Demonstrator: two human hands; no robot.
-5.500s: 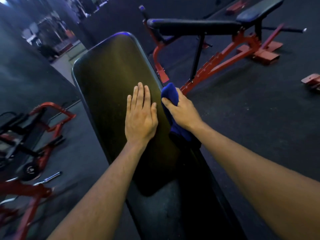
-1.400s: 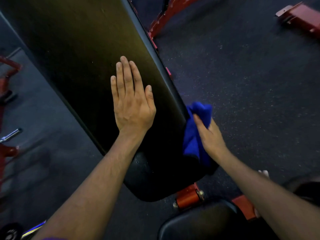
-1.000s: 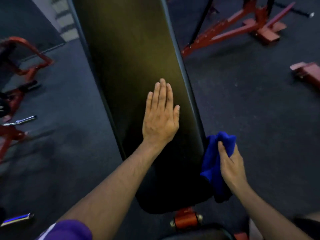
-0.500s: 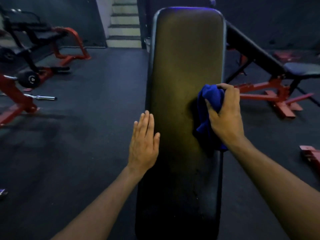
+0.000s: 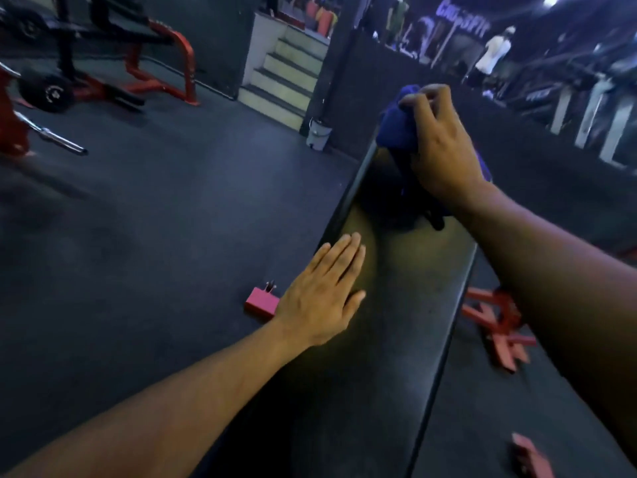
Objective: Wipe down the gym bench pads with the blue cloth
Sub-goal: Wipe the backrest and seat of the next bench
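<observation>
A blurred sign (image 5: 462,24) is showing on the far wall, beyond the gripping right hand (image 5: 444,146), seemingly reading "CROSSFIT".

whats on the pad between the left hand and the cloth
Nothing: in the head view only bare black pad runs from the flat left hand up to the blue cloth, which the right hand grips near the pad's far end.

Long black bench pad (image 5: 396,322) ran up the frame at a slant, surface dull with a yellowish sheen. Left hand (image 5: 320,298) lay flat on its left edge, fingers straight. Blue cloth (image 5: 396,129) sat bunched on the pad's far end, gripped by the right hand (image 5: 441,146). Dark rubber floor (image 5: 155,236) below carried red frame feet (image 5: 496,326) and a small red block (image 5: 261,302).
</observation>
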